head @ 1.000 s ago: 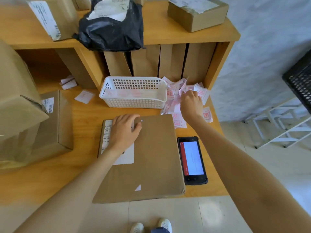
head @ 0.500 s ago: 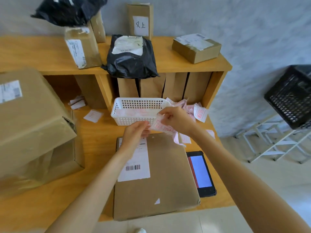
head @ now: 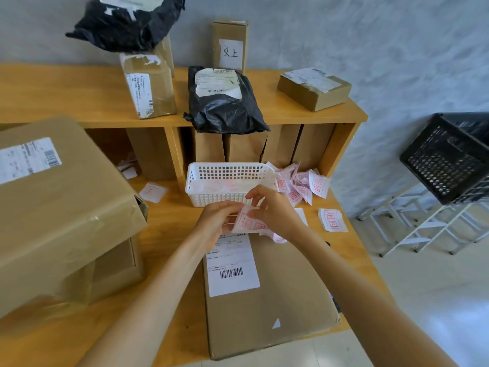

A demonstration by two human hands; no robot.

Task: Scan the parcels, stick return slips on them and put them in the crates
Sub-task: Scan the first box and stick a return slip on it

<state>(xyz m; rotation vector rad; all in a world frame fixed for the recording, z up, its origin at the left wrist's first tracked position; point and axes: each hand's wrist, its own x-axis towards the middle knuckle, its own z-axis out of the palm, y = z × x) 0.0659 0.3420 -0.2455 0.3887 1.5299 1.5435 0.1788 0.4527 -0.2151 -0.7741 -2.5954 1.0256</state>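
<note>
A flat brown cardboard parcel (head: 277, 295) with a white barcode label lies on the wooden desk in front of me, its near end over the desk edge. Above its far end both hands hold one white return slip (head: 248, 221) printed in red. My left hand (head: 217, 221) grips the slip's left side and my right hand (head: 272, 207) pinches its upper right corner. A loose heap of return slips (head: 299, 184) lies to the right of a white plastic basket (head: 227, 178). A black crate (head: 449, 157) stands on a white rack at the right.
A big brown box (head: 58, 207) fills the desk's left side. On the shelf top stand two upright cardboard boxes (head: 148, 86), a black bagged parcel (head: 222, 99) and a small box (head: 315, 87). One slip (head: 332, 219) lies alone at the desk's right edge. The handheld scanner is almost hidden under my right arm.
My right hand left the slip heap with a slip and my left hand rose off the parcel's label to meet it; both now hold the slip. The view tilted up.
</note>
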